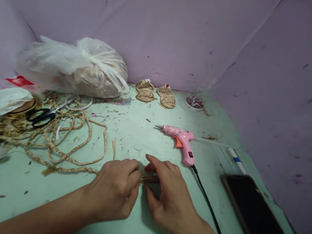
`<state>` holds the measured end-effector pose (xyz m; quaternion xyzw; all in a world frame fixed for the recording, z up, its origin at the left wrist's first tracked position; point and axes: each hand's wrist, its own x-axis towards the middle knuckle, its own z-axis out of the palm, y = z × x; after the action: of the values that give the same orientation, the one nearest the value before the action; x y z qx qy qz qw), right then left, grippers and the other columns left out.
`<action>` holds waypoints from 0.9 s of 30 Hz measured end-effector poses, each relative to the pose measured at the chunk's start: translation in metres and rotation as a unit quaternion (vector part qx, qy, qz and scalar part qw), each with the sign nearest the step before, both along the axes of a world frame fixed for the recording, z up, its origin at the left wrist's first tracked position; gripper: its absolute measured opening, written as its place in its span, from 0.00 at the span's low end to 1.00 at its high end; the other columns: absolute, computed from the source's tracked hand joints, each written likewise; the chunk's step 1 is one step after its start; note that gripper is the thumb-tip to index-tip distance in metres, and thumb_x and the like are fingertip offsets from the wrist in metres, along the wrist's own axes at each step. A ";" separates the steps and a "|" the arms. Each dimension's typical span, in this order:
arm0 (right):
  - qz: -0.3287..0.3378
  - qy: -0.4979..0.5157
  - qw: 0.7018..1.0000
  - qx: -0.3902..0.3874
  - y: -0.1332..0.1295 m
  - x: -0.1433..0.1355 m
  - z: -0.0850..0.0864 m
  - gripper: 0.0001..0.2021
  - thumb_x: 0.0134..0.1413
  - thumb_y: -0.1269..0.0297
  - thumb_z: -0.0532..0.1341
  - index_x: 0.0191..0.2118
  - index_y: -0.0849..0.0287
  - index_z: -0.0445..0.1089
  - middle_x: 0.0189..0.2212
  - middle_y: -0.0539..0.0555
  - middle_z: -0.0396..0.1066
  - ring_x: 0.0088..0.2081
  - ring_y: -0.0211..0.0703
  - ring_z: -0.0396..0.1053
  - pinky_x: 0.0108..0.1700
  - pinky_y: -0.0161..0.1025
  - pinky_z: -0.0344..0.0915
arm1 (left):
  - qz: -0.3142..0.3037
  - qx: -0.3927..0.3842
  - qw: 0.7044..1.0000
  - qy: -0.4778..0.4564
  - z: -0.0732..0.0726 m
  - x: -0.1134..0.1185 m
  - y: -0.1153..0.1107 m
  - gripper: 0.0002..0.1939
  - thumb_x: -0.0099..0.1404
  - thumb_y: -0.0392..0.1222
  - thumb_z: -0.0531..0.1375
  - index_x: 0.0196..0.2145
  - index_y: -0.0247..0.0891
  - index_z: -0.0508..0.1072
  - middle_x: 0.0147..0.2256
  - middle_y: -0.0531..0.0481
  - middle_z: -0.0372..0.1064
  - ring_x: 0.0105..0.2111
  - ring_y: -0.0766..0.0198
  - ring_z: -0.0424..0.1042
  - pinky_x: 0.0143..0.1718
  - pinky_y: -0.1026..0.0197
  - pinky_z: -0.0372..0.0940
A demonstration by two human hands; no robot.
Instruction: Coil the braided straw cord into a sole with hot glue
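A braided straw cord [73, 170] runs across the table into my left hand [117, 187], whose fingers are closed around it. A short length of the braid [150, 179] comes out on the other side, toward my right hand [172, 196]. That hand is open: thumb and index finger stand apart above and below the braid, and its far end is hidden under the palm. Beyond my right hand lies a pink glue gun [183, 138] with an orange trigger, its nozzle pointing left and a small light glowing. A thin loose straw strip [114, 149] lies just behind my left hand.
Loops of braid, black-handled scissors [44, 116] and a tied plastic bag [93, 65] are at the left. Two small woven straw soles [145, 91] and a dish of beads [194, 102] stand by the back wall. A dark phone-like slab [257, 220] lies right, near the gun's cable [208, 202].
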<state>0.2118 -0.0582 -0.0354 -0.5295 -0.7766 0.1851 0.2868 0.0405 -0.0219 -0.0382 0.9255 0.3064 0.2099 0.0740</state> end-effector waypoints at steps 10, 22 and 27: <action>0.012 0.083 0.995 -0.049 -0.002 -0.010 -0.008 0.25 0.51 0.77 0.54 0.56 0.57 0.53 0.36 0.54 0.69 0.37 0.44 0.66 0.40 0.44 0.66 | 0.045 -0.192 0.976 0.093 0.029 -0.031 0.010 0.11 0.58 0.40 0.56 0.41 0.42 0.67 0.36 0.51 0.67 0.35 0.59 0.68 0.35 0.57 0.63; -0.023 -0.076 0.993 0.083 -0.006 -0.022 0.001 0.25 0.45 0.81 0.53 0.52 0.63 0.60 0.29 0.55 0.75 0.36 0.50 0.69 0.50 0.59 0.54 | -0.061 0.019 0.993 0.099 0.013 -0.032 0.009 0.05 0.56 0.30 0.52 0.26 0.37 0.66 0.26 0.48 0.62 0.26 0.60 0.59 0.26 0.57 0.56; -0.001 -0.078 0.995 0.060 -0.001 -0.023 0.022 0.30 0.44 0.79 0.54 0.57 0.64 0.57 0.36 0.59 0.76 0.48 0.57 0.67 0.54 0.63 0.50 | -0.068 0.026 0.992 0.100 0.012 -0.031 0.010 0.04 0.55 0.31 0.53 0.27 0.37 0.65 0.26 0.48 0.63 0.26 0.59 0.60 0.26 0.56 0.56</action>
<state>0.1886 -0.0595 -0.0137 -0.5252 -0.8056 0.0956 0.2570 0.0091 -0.0115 -0.0258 0.9621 0.2434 0.1190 0.0328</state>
